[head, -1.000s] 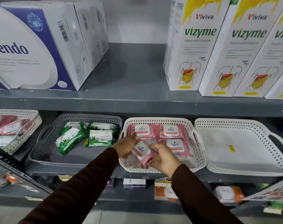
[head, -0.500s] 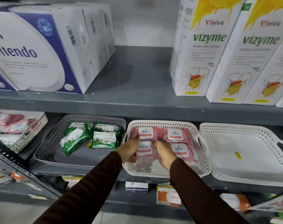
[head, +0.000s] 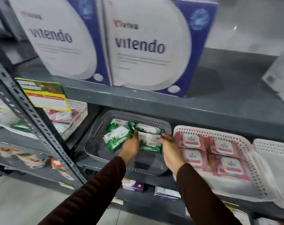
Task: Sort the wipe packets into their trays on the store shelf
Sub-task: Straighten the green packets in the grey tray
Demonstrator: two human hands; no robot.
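Note:
Several green aloe wipe packets (head: 117, 138) lie in a grey perforated tray (head: 95, 143) on the middle shelf. My left hand (head: 131, 145) and my right hand (head: 170, 150) hold one green packet (head: 150, 141) by its two ends, low over the tray. To the right, a white perforated tray (head: 245, 143) holds several pink Kara packets (head: 224, 147) laid flat in rows. Both arms wear dark brown sleeves. The view is blurred by motion.
Another white tray (head: 274, 153) sits at the far right. A white tray (head: 78, 111) with mixed pink and green packets stands at the left behind a slotted grey upright (head: 35, 117). Vitendo boxes (head: 147, 44) fill the shelf above. Small boxes lie on the shelf below.
Both hands left the pink packets in the white tray and moved left to the grey tray, where they now hold a green packet. The view swung left.

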